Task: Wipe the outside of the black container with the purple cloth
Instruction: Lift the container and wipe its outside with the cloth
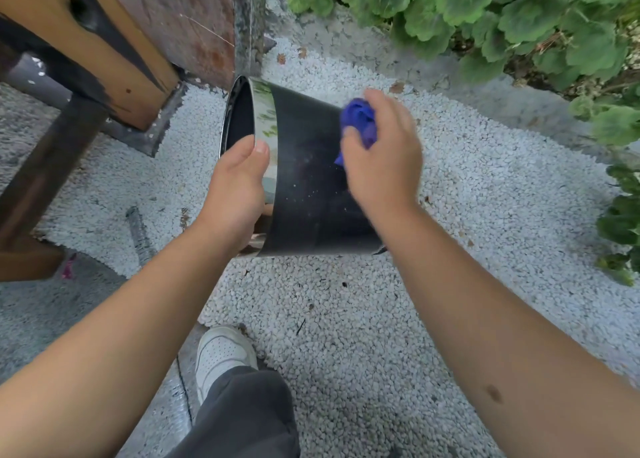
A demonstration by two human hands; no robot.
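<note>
Head camera looks steeply down, close over both forearms, onto gravel (346,319).

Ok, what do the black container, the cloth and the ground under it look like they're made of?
Black container: smooth and glossy, likely plastic or coated metal; the band near its rim mirrors the leaves, and pale specks dot its side.
Purple cloth: soft fabric, bunched in folds inside the right hand.
Ground: loose white gravel, small matte pebbles.
</note>
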